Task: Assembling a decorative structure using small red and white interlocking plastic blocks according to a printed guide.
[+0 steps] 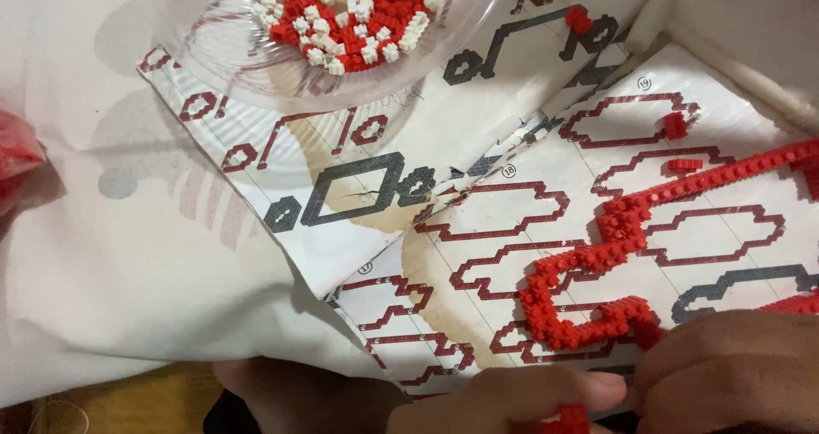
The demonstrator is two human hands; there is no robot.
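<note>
We pinch a small red brick (570,418) between the fingers of our left hand (512,404) at the instruction sheet's (478,135) near edge. Our right hand (725,366) presses the red brick chain (597,263) there, steadying it; its fingers' spread we cannot tell.

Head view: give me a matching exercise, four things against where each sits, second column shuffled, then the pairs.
Things:
1. clear plastic bowl
2. red brick chain
3. left hand
4. red bag

Places:
A. left edge of the picture
B. on the instruction sheet, right half
C. top, holding loose red and white bricks
D. bottom edge, pinching a small red brick

Pairs: 1-C, 2-B, 3-D, 4-A
</note>
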